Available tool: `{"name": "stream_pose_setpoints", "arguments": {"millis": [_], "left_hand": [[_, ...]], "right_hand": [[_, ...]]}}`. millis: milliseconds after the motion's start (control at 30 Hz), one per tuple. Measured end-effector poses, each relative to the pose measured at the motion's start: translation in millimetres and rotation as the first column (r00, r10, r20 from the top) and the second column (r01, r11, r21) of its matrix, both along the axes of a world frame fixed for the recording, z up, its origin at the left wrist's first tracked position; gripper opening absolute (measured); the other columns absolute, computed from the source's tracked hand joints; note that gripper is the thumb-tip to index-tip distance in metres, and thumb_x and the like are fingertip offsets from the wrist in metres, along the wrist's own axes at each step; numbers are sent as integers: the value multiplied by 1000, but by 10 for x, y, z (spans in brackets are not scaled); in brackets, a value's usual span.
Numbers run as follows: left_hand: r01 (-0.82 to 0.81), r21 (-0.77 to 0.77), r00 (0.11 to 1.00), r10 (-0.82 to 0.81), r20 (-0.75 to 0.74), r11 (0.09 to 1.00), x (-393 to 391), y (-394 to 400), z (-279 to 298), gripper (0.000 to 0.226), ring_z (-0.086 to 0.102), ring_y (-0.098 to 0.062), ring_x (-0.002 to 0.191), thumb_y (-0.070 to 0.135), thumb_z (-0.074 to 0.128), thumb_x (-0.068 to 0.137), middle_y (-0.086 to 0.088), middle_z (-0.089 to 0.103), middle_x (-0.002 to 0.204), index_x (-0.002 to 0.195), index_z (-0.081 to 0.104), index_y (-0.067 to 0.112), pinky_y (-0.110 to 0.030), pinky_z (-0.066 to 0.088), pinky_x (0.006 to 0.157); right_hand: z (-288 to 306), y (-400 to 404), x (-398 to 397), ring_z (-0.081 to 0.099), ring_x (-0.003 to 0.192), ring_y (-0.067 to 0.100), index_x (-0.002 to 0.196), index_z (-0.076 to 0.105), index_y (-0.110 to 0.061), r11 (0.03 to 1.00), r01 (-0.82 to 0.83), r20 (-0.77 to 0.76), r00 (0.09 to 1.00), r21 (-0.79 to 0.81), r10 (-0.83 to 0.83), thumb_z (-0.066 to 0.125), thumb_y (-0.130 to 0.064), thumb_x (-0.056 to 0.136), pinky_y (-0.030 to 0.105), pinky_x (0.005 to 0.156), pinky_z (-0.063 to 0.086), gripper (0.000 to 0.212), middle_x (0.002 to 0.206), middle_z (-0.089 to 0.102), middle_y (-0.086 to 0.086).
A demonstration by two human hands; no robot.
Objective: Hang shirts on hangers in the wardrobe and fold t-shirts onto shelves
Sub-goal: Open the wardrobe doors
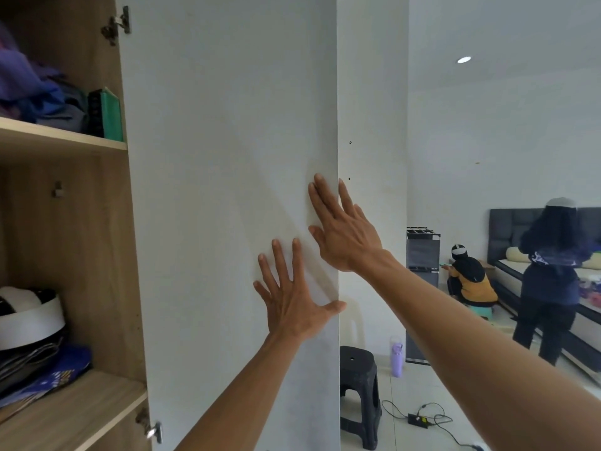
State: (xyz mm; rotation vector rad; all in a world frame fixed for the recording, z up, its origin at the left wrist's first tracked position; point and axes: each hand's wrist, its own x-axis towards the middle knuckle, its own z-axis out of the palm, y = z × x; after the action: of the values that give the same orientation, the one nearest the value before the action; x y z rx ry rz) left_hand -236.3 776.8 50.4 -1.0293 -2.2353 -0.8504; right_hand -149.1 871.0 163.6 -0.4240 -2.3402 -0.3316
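White wardrobe door [227, 190] stands open, inner face toward camera, hinged on wood-grain wardrobe [107, 255] at left. Left hand [292, 297] flat on door, fingers straight and spread wide, thumb out to door's free edge; holds nothing. Right hand [341, 229] just above it, also flat, fingers straight, slightly spread, fingertips [320, 180] at the door edge, palm pressing; holds nothing. Hands near each other, not touching.

Upper shelf [65, 139]: crumpled purple and blue clothes [29, 89], green book [112, 115] upright beside them. Lower shelf [81, 405]: white round container [31, 323] on folded clothes and a blue printed item. No readable writing or brands.

Right of door: black plastic stool [359, 392], lilac bottle [397, 359], black charger with cable [419, 419] on floor. Two people by a bed farther back.
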Motion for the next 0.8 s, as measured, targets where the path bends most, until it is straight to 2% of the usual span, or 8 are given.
{"name": "stream_pose_setpoints", "arguments": {"millis": [233,533,733,800], "left_hand": [[-34,-13,999,34,-20,999,-62,76,13,140,-23,-40,149,96,51,55,-7,-32,162,154,-25,32,-65,7,117],[-24,-43,999,23,-28,999,-110,78,11,133,-27,-39,148,87,58,66,-5,-36,160,153,-26,32,-64,9,117],[23,-28,999,-24,-29,999,-96,-116,0,122,-17,-34,152,80,60,74,-3,-26,164,157,-16,32,-60,10,119],[28,-25,999,-29,-31,999,-89,-231,-15,119,-14,-32,153,78,59,76,-3,-23,165,157,-14,33,-58,11,120]], "right_hand": [[16,104,-43,-28,149,23,155,-23,-27,1000,-5,18,1000,-11,5,28,-46,106,52,124,16,74,156,-40,-17],[16,155,-86,-28,149,24,156,-22,-29,1000,8,33,999,-5,-8,29,-43,106,56,122,17,73,155,-41,-17],[-59,-86,-15,-30,148,29,160,-6,-28,994,87,-34,996,67,-85,29,-42,105,59,123,7,67,163,-29,-4],[-91,-242,-1,-24,151,29,160,4,-25,995,75,-67,995,70,-70,31,-40,104,58,123,6,64,166,-20,1]]}}
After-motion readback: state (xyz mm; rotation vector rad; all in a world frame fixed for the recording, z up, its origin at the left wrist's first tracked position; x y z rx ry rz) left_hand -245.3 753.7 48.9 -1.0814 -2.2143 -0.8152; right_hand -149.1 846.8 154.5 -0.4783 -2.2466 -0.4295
